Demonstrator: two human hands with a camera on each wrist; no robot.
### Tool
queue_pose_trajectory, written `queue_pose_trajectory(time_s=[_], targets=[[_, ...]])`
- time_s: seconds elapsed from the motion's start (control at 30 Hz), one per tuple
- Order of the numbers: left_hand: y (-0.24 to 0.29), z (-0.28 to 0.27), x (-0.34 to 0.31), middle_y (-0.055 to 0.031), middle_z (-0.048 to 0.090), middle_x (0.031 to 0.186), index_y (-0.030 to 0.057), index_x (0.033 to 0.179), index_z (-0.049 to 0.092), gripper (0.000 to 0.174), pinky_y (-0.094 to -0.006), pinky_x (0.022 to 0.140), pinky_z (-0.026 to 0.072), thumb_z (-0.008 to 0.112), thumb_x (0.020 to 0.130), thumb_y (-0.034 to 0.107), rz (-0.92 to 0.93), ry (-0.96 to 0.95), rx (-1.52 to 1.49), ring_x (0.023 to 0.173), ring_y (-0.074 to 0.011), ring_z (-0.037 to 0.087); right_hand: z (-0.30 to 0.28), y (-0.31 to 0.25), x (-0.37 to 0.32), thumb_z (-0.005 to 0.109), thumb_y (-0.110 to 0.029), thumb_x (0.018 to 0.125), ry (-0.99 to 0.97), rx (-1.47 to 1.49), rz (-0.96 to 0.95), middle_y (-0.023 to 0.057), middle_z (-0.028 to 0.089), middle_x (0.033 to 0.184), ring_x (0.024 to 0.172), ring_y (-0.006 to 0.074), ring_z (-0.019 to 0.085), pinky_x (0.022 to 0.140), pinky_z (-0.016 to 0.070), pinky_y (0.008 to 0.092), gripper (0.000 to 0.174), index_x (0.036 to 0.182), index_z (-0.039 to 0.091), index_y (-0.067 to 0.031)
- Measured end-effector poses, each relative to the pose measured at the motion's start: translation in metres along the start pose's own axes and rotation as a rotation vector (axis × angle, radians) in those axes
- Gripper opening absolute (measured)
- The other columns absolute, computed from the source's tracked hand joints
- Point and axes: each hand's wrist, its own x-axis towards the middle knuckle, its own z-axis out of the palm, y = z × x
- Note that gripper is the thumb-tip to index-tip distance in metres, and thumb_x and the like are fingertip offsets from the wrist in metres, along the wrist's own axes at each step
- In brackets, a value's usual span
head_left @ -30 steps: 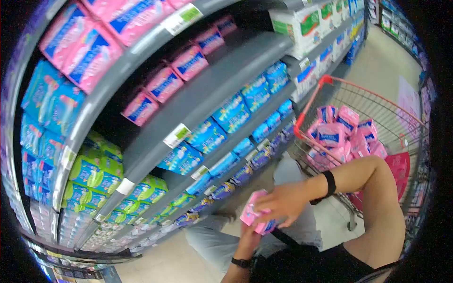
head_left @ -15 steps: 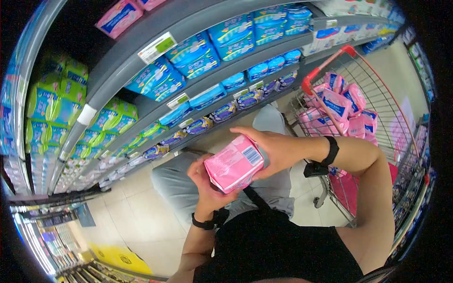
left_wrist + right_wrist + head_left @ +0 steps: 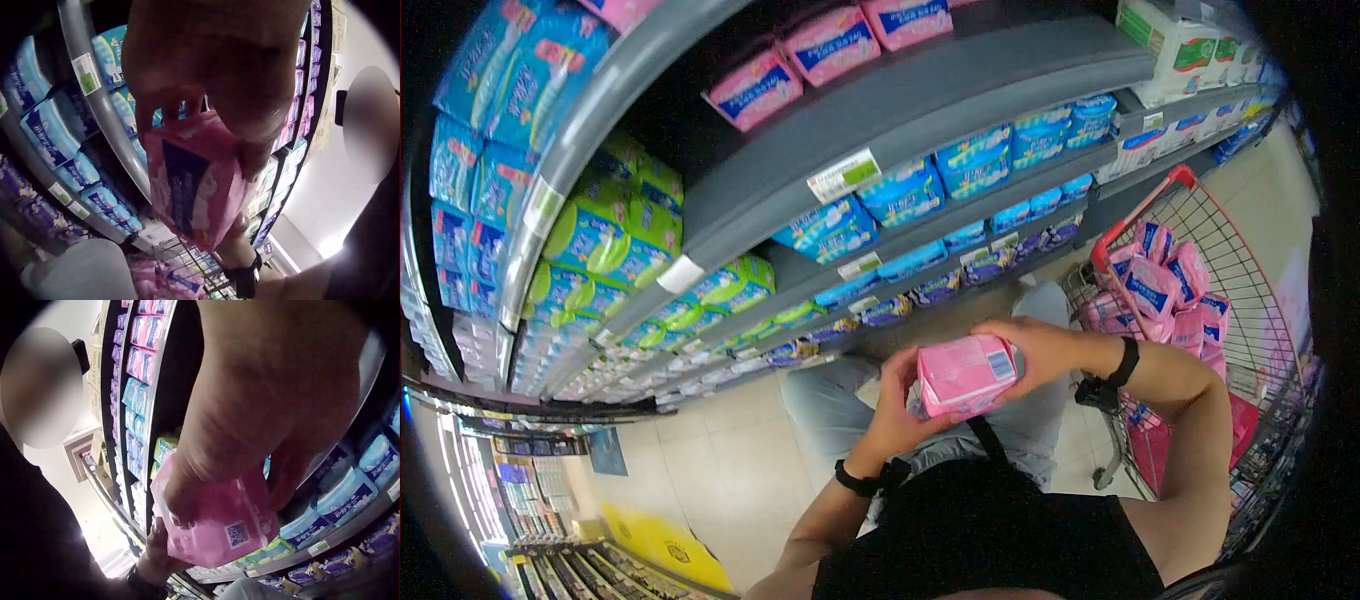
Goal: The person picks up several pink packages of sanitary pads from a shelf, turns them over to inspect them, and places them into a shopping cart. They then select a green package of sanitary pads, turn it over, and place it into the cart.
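A pink pack of sanitary pads is held between both hands in front of the lap, its barcode face turned up. My left hand grips its left end, and my right hand grips the end by the barcode. In the left wrist view the pack shows a dark blue label, with the left hand arched over it. A small square code marks the side of the pack in the right wrist view, where the right thumb presses on the wrapper.
A shopping cart with a red handle stands at the right, holding several pink packs. Shelves in front carry pink packs, blue packs and green packs. Tiled floor lies left of the bent knees.
A second ago the right hand lay over the pack; by half a second ago both hands gripped its ends, barcode up. Since then the head view has shifted, showing more upper shelf.
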Motion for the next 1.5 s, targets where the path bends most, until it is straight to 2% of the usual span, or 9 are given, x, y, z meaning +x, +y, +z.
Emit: queue_pose_trajectory(time_s=[0.2, 0.53, 0.67, 0.77, 0.87, 0.97, 1.07, 1.23, 1.5], targets=[[-0.002, -0.006, 0.038, -0.0166, 0.044, 0.140, 0.0013, 0.146, 0.024, 0.106, -0.0431, 0.112, 0.0380, 0.093, 0.068, 0.018, -0.089, -0.085, -0.027, 0.132, -0.0267, 0.047, -0.016, 0.007, 0.000, 0.088, -0.048, 0.067, 0.081, -0.009, -0.004, 0.0201, 0.061, 0.118, 0.109, 0.0387, 0.062, 0.091, 0.0518, 0.0442, 0.089, 0.133, 0.045, -0.0045], [-0.035, -0.015, 0.106, -0.0175, 0.046, 0.136, 0.0016, 0.145, 0.026, 0.117, -0.0445, 0.105, 0.0452, 0.099, 0.056, 0.024, -0.131, -0.320, 0.242, 0.124, -0.0301, 0.052, -0.042, 0.026, -0.004, 0.081, -0.051, 0.073, 0.198, -0.130, 0.098, 0.0196, 0.058, 0.116, 0.102, 0.0422, 0.062, 0.085, 0.0533, 0.0506, 0.083, 0.134, 0.043, -0.0094], [-0.012, -0.010, 0.115, -0.0185, 0.047, 0.135, 0.0015, 0.145, 0.024, 0.110, -0.0430, 0.102, 0.0476, 0.096, 0.062, 0.014, -0.278, -0.340, 0.079, 0.124, -0.0278, 0.052, -0.042, 0.024, -0.010, 0.081, -0.053, 0.071, 0.247, -0.146, 0.112, 0.0205, 0.058, 0.117, 0.101, 0.0446, 0.063, 0.084, 0.0537, 0.0524, 0.086, 0.134, 0.043, -0.0084], [-0.013, -0.001, 0.118, -0.0166, 0.048, 0.134, 0.0026, 0.145, 0.025, 0.109, -0.0425, 0.101, 0.0486, 0.095, 0.061, 0.011, -0.175, -0.331, 0.024, 0.123, -0.0275, 0.053, -0.034, 0.032, -0.010, 0.080, -0.053, 0.072, 0.243, -0.202, 0.091, 0.0220, 0.056, 0.119, 0.102, 0.0448, 0.062, 0.085, 0.0529, 0.0518, 0.087, 0.134, 0.042, -0.0056], [-0.043, 0.011, 0.093, -0.0157, 0.045, 0.138, 0.0044, 0.145, 0.027, 0.114, -0.0456, 0.105, 0.0433, 0.098, 0.058, 0.026, -0.139, -0.248, -0.002, 0.126, -0.0286, 0.050, -0.030, 0.035, -0.017, 0.080, -0.053, 0.073, 0.202, -0.222, 0.021, 0.0225, 0.056, 0.121, 0.103, 0.0446, 0.061, 0.087, 0.0522, 0.0503, 0.088, 0.135, 0.041, -0.0033], [-0.006, 0.018, 0.066, -0.0160, 0.045, 0.139, 0.0029, 0.147, 0.024, 0.108, -0.0414, 0.104, 0.0457, 0.093, 0.064, 0.010, -0.060, -0.212, 0.223, 0.125, -0.0267, 0.051, -0.003, 0.025, -0.013, 0.082, -0.051, 0.072, 0.189, -0.172, -0.076, 0.0214, 0.058, 0.119, 0.104, 0.0430, 0.061, 0.087, 0.0519, 0.0484, 0.088, 0.134, 0.042, -0.0023], [0.007, 0.024, 0.026, -0.0180, 0.044, 0.139, 0.0023, 0.148, 0.022, 0.106, -0.0400, 0.107, 0.0420, 0.091, 0.067, 0.008, -0.056, -0.048, -0.145, 0.127, -0.0273, 0.049, -0.005, 0.013, -0.026, 0.085, -0.047, 0.071, 0.183, -0.152, -0.125, 0.0206, 0.060, 0.115, 0.105, 0.0411, 0.062, 0.088, 0.0516, 0.0467, 0.086, 0.132, 0.043, -0.0027], [0.030, 0.003, -0.046, -0.0196, 0.043, 0.143, 0.0016, 0.149, 0.017, 0.106, -0.0426, 0.112, 0.0386, 0.088, 0.071, 0.009, -0.046, -0.044, 0.119, 0.133, -0.0292, 0.046, 0.036, -0.021, -0.019, 0.086, -0.042, 0.071, 0.027, -0.100, -0.222, 0.0199, 0.063, 0.117, 0.106, 0.0407, 0.062, 0.087, 0.0523, 0.0468, 0.079, 0.130, 0.046, -0.0076], [0.052, -0.005, -0.075, -0.0210, 0.041, 0.145, -0.0018, 0.149, 0.021, 0.100, -0.0411, 0.115, 0.0331, 0.086, 0.074, 0.008, -0.024, 0.001, 0.099, 0.137, -0.0299, 0.042, 0.045, -0.015, -0.013, 0.080, -0.028, 0.080, -0.170, -0.229, -0.043, 0.0161, 0.069, 0.107, 0.104, 0.0335, 0.067, 0.087, 0.0542, 0.0431, 0.065, 0.134, 0.049, -0.0102]])
